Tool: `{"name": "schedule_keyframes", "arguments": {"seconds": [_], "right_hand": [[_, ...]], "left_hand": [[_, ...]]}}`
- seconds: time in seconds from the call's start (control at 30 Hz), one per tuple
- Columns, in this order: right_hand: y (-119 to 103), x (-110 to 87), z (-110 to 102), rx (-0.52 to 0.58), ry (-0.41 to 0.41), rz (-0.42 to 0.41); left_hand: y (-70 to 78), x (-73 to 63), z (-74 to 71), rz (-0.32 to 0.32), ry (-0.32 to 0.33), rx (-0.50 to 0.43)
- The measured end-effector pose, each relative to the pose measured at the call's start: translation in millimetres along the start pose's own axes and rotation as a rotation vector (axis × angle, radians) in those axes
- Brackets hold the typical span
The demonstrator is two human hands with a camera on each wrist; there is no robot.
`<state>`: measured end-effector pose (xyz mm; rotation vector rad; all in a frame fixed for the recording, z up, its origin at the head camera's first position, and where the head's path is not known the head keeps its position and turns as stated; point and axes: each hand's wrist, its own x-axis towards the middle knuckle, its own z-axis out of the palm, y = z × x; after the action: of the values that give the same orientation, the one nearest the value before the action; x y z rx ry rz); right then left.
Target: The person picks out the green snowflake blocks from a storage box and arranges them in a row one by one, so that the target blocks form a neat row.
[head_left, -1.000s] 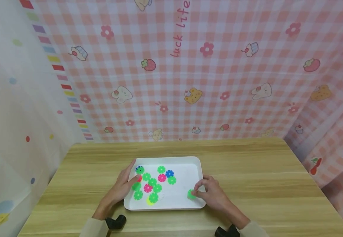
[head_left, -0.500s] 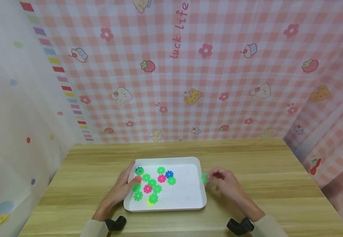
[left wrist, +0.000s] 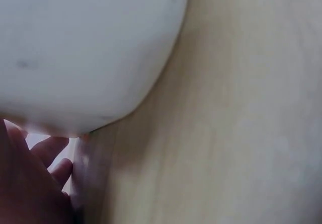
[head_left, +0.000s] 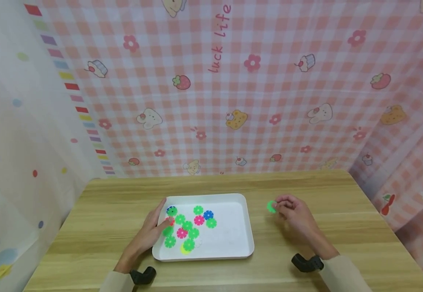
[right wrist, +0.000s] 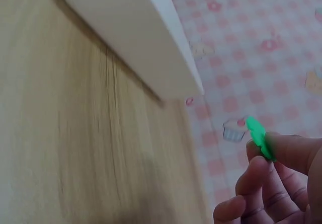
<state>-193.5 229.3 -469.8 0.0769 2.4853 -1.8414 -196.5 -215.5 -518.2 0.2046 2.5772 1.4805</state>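
A white tray [head_left: 229, 235] lies on the table, with notched plastic snowflake discs spread over its left half. My left hand [head_left: 148, 232] grips the tray's left side, thumb over the rim near a red disc [head_left: 171, 221]. In the left wrist view, the fingers [left wrist: 61, 171] of that hand reach below the tray's edge. To the right of the tray, my right hand [head_left: 299, 215] pinches a green snowflake disc [head_left: 271, 206] between thumb and fingertips. The right wrist view shows this disc [right wrist: 257, 137] nearly edge-on, its other fingers loosely curled.
Most discs in the tray are green, such as the green disc [head_left: 198, 210] near the back; pink discs [head_left: 182, 232], a blue disc [head_left: 208, 215] and a yellow disc [head_left: 185, 248] lie among them. A checked curtain [head_left: 204, 101] hangs behind the wooden table [head_left: 324, 194].
My right hand has lifted the green disc from the tray's right end and carried it rightward, past the rim and over the table. My left hand keeps its hold on the tray.
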Motion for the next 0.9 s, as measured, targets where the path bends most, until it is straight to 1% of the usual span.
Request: {"name": "schedule_keyframes", "arguments": {"seconds": [0.13, 0.23, 0.33, 0.53, 0.7, 0.9], "right_hand": [[6.4, 7.8, -1.4, 0.022, 0.006, 0.01], [12.1, 13.4, 0.9, 0.054, 0.004, 0.014], [18.5, 19.1, 3.6, 0.064, 0.003, 0.019], [26.4, 25.9, 10.5, 0.002, 0.043, 0.032], [32.4, 27.4, 17.5, -0.068, 0.048, 0.043], [32.4, 26.8, 27.1, -0.088, 0.045, 0.032]], "left_hand": [[-1.3, 0.0, 0.0, -0.002, 0.002, 0.004], [-2.4, -0.1, 0.3, 0.0, 0.003, 0.015], [-2.6, -0.6, 0.3, -0.004, 0.003, 0.018], [-0.8, -1.2, 0.6, -0.006, 0.003, 0.021], [1.1, -1.3, 0.6, -0.013, 0.002, 0.014], [0.9, -2.6, 0.2, -0.031, 0.016, 0.023]]}}
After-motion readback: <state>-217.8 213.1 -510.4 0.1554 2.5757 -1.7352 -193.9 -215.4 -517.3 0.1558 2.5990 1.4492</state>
